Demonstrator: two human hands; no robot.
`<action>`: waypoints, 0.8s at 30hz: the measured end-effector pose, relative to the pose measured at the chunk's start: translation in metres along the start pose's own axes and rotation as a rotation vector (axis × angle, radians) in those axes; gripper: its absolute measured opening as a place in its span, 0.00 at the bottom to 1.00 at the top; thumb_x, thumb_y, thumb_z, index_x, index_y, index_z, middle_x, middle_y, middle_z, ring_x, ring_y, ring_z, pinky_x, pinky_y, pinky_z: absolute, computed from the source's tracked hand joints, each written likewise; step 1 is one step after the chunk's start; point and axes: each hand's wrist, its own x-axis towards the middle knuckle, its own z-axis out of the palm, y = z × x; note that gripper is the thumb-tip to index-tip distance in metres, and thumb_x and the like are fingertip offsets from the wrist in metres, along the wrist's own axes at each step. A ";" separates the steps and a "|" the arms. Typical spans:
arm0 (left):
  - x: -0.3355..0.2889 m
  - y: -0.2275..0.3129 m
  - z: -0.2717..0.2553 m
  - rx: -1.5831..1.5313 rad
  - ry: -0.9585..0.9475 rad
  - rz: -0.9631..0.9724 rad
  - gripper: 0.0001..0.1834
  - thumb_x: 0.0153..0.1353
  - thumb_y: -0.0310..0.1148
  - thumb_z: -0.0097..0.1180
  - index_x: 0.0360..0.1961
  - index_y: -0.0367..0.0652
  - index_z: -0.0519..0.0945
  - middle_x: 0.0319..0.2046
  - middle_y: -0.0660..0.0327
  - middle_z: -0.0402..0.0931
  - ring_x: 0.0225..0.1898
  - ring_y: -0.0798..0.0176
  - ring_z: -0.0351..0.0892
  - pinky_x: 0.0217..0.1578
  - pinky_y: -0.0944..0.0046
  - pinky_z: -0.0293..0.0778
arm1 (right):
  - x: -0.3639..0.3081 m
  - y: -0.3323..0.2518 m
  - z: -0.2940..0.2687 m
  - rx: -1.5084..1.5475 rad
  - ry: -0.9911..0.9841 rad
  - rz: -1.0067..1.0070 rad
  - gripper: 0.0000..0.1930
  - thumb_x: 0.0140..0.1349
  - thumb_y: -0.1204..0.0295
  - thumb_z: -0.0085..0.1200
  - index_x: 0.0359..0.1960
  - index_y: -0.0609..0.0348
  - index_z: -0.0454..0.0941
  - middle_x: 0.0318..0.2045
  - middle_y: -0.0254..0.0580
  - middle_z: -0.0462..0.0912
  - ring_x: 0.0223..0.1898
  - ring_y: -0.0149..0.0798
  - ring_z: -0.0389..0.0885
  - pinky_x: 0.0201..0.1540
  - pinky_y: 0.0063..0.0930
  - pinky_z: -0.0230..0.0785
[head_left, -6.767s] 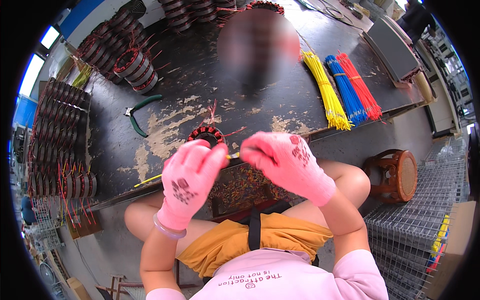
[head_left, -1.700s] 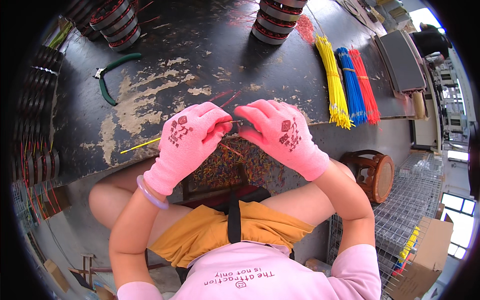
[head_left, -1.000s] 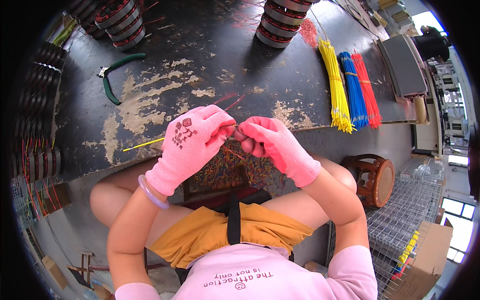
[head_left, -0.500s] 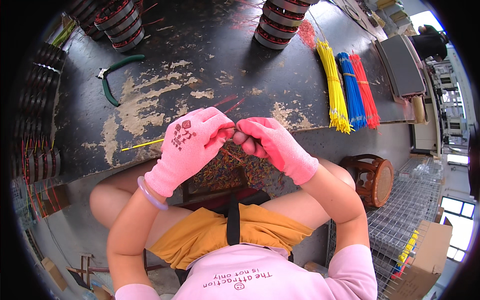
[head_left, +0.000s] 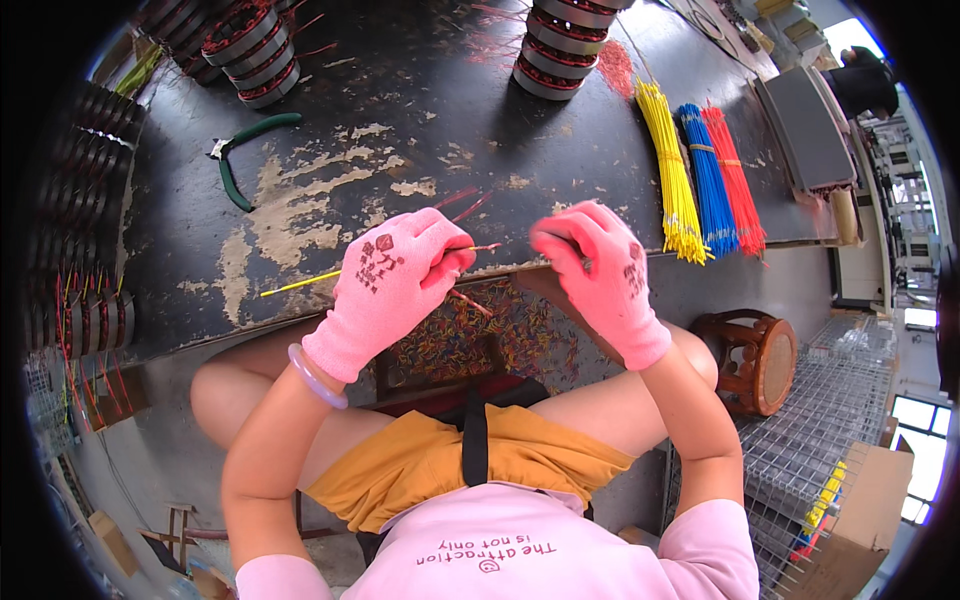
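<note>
My left hand, in a pink glove, is closed around thin wires. A yellow wire sticks out from its far left side toward the table, and a short reddish wire end pokes out past the fingertips. Below the fingers hangs another wire end. My right hand, also gloved in pink, is raised to the right, apart from the wire tip. Its fingers are curled together and slightly blurred, hiding anything between them. Thin red wires lie on the table just beyond my left hand.
Green-handled pliers lie open on the worn black table. Yellow, blue and red wire bundles lie at right. Ringed metal stacks stand at the back. Wire scraps fill a drawer over my lap; a wooden stool stands right.
My right hand has pulled away from my left, moving right and leaving the wire end exposed. My left hand keeps its grip. The whole view has shifted slightly.
</note>
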 end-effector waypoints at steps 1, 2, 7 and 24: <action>0.000 -0.001 0.000 0.015 -0.003 0.007 0.08 0.59 0.27 0.63 0.40 0.43 0.83 0.39 0.59 0.82 0.40 0.51 0.83 0.39 0.56 0.79 | 0.003 -0.008 0.004 0.234 -0.085 0.198 0.10 0.58 0.70 0.68 0.39 0.59 0.83 0.35 0.36 0.84 0.37 0.36 0.83 0.40 0.32 0.76; 0.003 0.000 -0.002 0.028 -0.004 0.031 0.09 0.59 0.26 0.63 0.41 0.42 0.83 0.40 0.57 0.82 0.40 0.49 0.83 0.40 0.56 0.79 | 0.015 -0.027 0.006 0.458 -0.159 0.395 0.13 0.58 0.74 0.70 0.42 0.62 0.83 0.38 0.38 0.86 0.38 0.30 0.83 0.40 0.27 0.77; 0.000 0.009 -0.029 0.058 0.125 0.065 0.11 0.59 0.24 0.59 0.44 0.43 0.81 0.46 0.57 0.81 0.47 0.49 0.81 0.48 0.55 0.79 | 0.023 -0.019 0.022 0.740 -0.323 0.564 0.12 0.64 0.67 0.66 0.38 0.65 0.82 0.27 0.40 0.85 0.29 0.28 0.81 0.34 0.27 0.74; 0.000 -0.004 -0.005 0.055 0.018 -0.037 0.22 0.68 0.26 0.52 0.62 0.37 0.74 0.59 0.47 0.76 0.59 0.43 0.75 0.61 0.52 0.68 | -0.071 0.104 -0.112 -0.356 0.364 0.816 0.17 0.68 0.56 0.59 0.28 0.56 0.81 0.26 0.46 0.84 0.30 0.49 0.85 0.32 0.42 0.74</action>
